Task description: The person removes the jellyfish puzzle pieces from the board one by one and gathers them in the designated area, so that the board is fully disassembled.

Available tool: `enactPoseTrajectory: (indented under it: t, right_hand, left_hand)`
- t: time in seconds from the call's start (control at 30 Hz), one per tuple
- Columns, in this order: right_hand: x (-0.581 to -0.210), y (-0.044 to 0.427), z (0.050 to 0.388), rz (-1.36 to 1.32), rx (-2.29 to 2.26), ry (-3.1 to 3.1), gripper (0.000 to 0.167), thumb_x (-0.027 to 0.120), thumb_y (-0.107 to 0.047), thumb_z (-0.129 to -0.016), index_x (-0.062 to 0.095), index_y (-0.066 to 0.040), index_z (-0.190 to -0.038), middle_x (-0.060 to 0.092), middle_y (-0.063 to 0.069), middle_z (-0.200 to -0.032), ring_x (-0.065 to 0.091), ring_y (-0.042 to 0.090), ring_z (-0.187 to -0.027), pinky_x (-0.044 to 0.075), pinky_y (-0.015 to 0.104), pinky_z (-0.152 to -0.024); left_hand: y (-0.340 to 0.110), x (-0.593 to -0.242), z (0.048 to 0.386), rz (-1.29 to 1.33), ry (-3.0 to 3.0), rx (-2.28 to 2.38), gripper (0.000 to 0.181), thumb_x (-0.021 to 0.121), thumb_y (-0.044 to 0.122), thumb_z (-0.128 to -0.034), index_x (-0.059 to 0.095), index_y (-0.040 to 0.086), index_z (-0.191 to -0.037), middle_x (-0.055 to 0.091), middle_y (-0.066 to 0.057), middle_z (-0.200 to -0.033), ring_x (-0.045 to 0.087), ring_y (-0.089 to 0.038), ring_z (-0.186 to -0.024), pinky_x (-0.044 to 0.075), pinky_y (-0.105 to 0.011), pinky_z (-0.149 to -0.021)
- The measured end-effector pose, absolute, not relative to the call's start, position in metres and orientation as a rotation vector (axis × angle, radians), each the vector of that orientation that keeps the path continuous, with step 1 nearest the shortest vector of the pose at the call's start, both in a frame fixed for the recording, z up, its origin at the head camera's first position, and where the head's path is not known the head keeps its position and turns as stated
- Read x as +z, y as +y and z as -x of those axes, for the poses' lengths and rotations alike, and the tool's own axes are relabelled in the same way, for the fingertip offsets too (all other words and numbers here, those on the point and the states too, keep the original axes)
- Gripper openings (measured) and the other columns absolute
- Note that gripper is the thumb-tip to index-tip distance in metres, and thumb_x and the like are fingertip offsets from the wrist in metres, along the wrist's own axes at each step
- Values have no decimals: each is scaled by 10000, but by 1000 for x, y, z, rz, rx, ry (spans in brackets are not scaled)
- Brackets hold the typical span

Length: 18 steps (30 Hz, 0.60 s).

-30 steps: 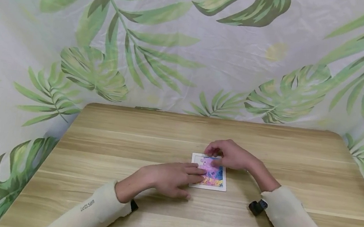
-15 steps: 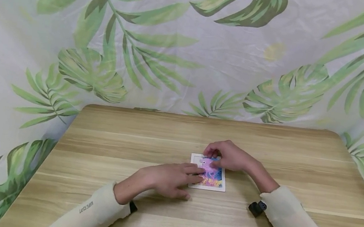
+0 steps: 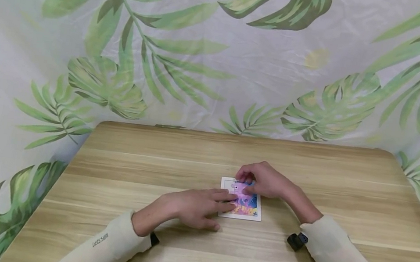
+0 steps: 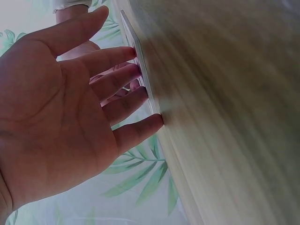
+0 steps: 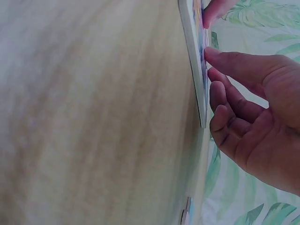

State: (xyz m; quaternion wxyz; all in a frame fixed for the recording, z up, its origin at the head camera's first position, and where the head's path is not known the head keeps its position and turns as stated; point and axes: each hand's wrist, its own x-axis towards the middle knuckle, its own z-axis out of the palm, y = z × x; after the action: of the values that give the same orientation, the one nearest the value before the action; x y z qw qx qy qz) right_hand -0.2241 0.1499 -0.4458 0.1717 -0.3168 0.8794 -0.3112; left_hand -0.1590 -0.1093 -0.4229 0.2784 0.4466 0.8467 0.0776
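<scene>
A small square jigsaw puzzle (image 3: 247, 209) with a white border lies on the table, showing a pink creature over blue and yellow. A pale patch with a thin outline shows at its upper left. My left hand (image 3: 200, 207) lies across its left side, fingers spread and nearly straight, tips on the picture. My right hand (image 3: 269, 181) is at the top edge. Its thumb and bent forefinger pinch a pink puzzle piece (image 3: 237, 187) against the board; the other fingers curl inward. In the right wrist view the puzzle (image 5: 194, 61) appears edge-on, so the piece is hardly visible.
The wood-grain table (image 3: 150, 158) reaches back to a leaf-patterned cloth (image 3: 188, 57). Low in the right wrist view, small flat pieces (image 5: 186, 213) lie near the table's edge. A black device (image 3: 296, 240) sits at the right cuff.
Both hands and the puzzle stay in nearly the same place. Only a slight shift of the head view shows.
</scene>
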Motion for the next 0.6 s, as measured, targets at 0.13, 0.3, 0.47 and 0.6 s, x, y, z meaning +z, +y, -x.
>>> enactPoseTrajectory:
  t: [0.13,0.3,0.47,0.6]
  right_hand:
    - [-445,150,223,879,-882,2491,289,834,-19,-884,774,-108,-1151,760,-9,-1018,681,133,-958,588,334,-893]
    - [-444,149,220,874,-860,2537,298,848,-20,-865,779,-101,-1143,763,-9,-1002,690,129,-943,588,312,-875]
    - [-442,147,220,849,-849,2574,287,871,-19,-844,789,-99,-1108,768,-12,-973,698,119,-917,592,292,-851]
    - [-443,147,224,848,-855,2545,285,875,-21,-842,788,-112,-1098,758,-20,-963,684,120,-915,577,287,-851]
  left_hand:
    - [-109,-425,159,-1187,2269,212,650,609,378,-1100,387,195,-1682,215,57,-1808,175,-228,-1686,242,-449,-1352]
    - [-109,-426,158,-1184,2266,203,655,605,389,-1101,378,202,-1686,204,63,-1810,168,-223,-1687,243,-447,-1352]
    - [-109,-424,159,-1186,2263,206,662,611,382,-1099,373,197,-1688,202,57,-1811,167,-224,-1688,242,-447,-1352]
    - [-109,-424,159,-1172,2266,207,660,614,381,-1097,378,198,-1685,198,65,-1811,163,-221,-1688,242,-447,-1352]
